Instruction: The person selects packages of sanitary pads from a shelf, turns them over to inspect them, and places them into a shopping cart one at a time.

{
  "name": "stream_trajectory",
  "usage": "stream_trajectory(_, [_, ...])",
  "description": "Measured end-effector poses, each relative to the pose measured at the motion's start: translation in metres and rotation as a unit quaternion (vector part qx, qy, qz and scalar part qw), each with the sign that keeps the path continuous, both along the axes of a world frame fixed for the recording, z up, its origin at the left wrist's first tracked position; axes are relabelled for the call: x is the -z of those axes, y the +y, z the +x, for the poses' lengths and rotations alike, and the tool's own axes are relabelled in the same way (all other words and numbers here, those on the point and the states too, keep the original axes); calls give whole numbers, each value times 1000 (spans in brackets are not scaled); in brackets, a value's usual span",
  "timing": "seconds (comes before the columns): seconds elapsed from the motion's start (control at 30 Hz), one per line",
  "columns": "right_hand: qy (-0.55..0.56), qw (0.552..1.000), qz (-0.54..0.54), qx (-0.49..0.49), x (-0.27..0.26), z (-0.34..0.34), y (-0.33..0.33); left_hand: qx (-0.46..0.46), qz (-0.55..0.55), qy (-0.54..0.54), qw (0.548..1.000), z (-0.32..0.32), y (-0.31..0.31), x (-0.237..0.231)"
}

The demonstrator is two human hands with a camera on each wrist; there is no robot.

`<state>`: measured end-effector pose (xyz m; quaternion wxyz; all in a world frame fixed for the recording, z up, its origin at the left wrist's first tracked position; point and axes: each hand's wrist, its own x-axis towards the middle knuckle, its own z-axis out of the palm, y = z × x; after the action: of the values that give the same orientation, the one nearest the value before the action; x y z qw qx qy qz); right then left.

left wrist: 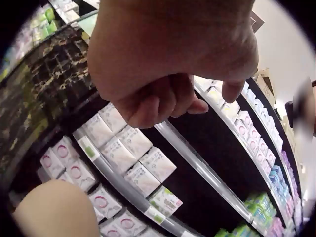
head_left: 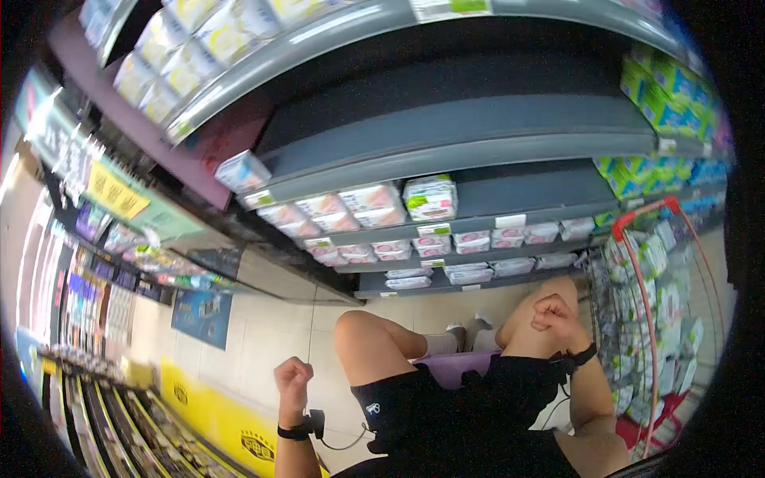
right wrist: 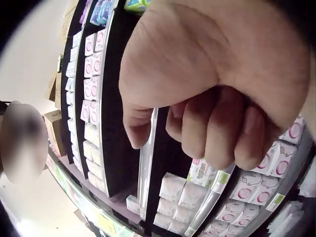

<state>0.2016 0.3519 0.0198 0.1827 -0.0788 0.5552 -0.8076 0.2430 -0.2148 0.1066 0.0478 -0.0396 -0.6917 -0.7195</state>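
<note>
The left hand (head_left: 293, 384) is raised beside the person's knee, fingers curled in with nothing in them; in the left wrist view the same hand (left wrist: 173, 54) hangs over the shelf picture, fingers bent. Above the other thigh the right hand (head_left: 558, 320) is also curled and holds nothing; the right wrist view shows this hand (right wrist: 212, 84) with its fingers folded toward the palm. Neither hand touches a package. In front stand shelves with white-pink packs (head_left: 373, 205) and one green-white pack (head_left: 431, 198) at the end of their row.
A wire cart with a red handle (head_left: 647, 209), loaded with green-white packs (head_left: 669, 307), stands at the right. Green packs (head_left: 673, 94) fill the shelf's right end. A small white pack (head_left: 243, 171) sits at the middle shelf's left end. A yellow floor banner (head_left: 215, 414) lies at lower left.
</note>
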Motion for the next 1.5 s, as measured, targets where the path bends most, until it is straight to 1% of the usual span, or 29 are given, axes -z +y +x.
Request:
stream_trajectory(0.03, [15, 999, 31, -22, 2, -10, -3, -11, 8, 3, 1000, 10, -2, -4])
stream_trajectory(0.07, [31, 997, 62, -43, 1, -21, -5, -26, -15, 4, 1000, 18, -2, -10])
stream_trajectory(0.13, [112, 993, 37, -27, -12, -41, -17, -40, -21, 13, 999, 30, -4, -18])
stream_trajectory(0.2, [161, 986, 21, -27, -27, -51, -20, -38, -29, 23, 999, 36, -3, -28])
stream_trajectory(0.3, [192, 981, 18, -37, -53, -48, -12, -26, -69, 63, 995, 28, -1, -43])
stream_trajectory(0.33, [167, 985, 17, -42, -49, -42, -1, -22, -93, 70, 993, 24, -3, -43])
stream_trajectory(0.4, [120, 992, 27, 14, -45, -17, 13, -10, -123, 82, 989, 11, -4, -40])
stream_trajectory(0.43, [95, 994, 32, 45, -42, -2, 19, 4, -117, 84, 989, 4, 0, -39])
stream_trajectory(0.5, [100, 989, 32, 104, -35, 22, 25, 34, -105, 86, 990, -14, 13, -37])
stream_trajectory(0.57, [87, 987, 53, 124, -53, 45, 13, 82, -112, 69, 988, -29, 31, -40])
stream_trajectory(0.6, [71, 991, 29, 113, -57, 53, 12, 104, -120, 61, 985, -37, 38, -40])
stream_trajectory(0.67, [61, 991, 5, 123, -48, 68, 17, 147, -127, 56, 979, -55, 45, -29])
stream_trajectory(0.7, [55, 990, -9, 127, -40, 74, 19, 158, -114, 62, 979, -63, 53, -29])
stream_trajectory(0.73, [71, 990, -14, 119, -32, 77, 22, 168, -101, 70, 978, -73, 65, -30])
stream_trajectory(0.83, [34, 990, 40, 131, -63, 82, 3, 219, -93, 70, 969, -95, 80, -24])
stream_trajectory(0.9, [18, 972, 208, 108, -44, 87, 19, 255, -86, 62, 961, -109, 92, -12])
stream_trajectory(0.93, [12, 962, 267, 55, -57, 73, 18, 243, -128, 71, 959, -117, 97, -8])
stream_trajectory(0.97, [7, 947, 322, 0, -65, 64, 16, 178, -156, 99, 966, -128, 106, -4])
stream_trajectory(1.03, [38, 935, 352, -2, -60, 55, 14, 28, -218, 138, 966, -159, 123, 5])
stream_trajectory(1.07, [57, 930, 363, -7, -59, 49, 13, -54, -248, 149, 956, -178, 128, 9])
stream_trajectory(1.1, [76, 925, 373, -10, -60, 45, 11, -105, -290, 192, 932, -198, 130, 10])
stream_trajectory(1.13, [63, 930, 362, -17, -63, 41, 8, -153, -331, 235, 901, -216, 133, 10])
stream_trajectory(1.23, [41, 939, 341, -21, -72, 38, -1, -213, -334, 259, 881, -252, 159, -8])
stream_trajectory(1.3, [50, 938, 344, -13, -76, 36, -6, -263, -353, 219, 871, -268, 180, -7])
stream_trajectory(1.4, [22, 943, 332, -1, -85, 40, -14, -336, -360, 184, 851, -290, 207, 3])
stream_trajectory(1.43, [19, 944, 328, 1, -79, 42, -12, -359, -361, 174, 843, -295, 214, 7])
stream_trajectory(1.47, [15, 946, 323, 4, -70, 45, -11, -370, -356, 155, 844, -301, 220, 11])
stream_trajectory(1.5, [9, 948, 318, 6, -67, 44, -11, -377, -349, 158, 843, -305, 223, 11])
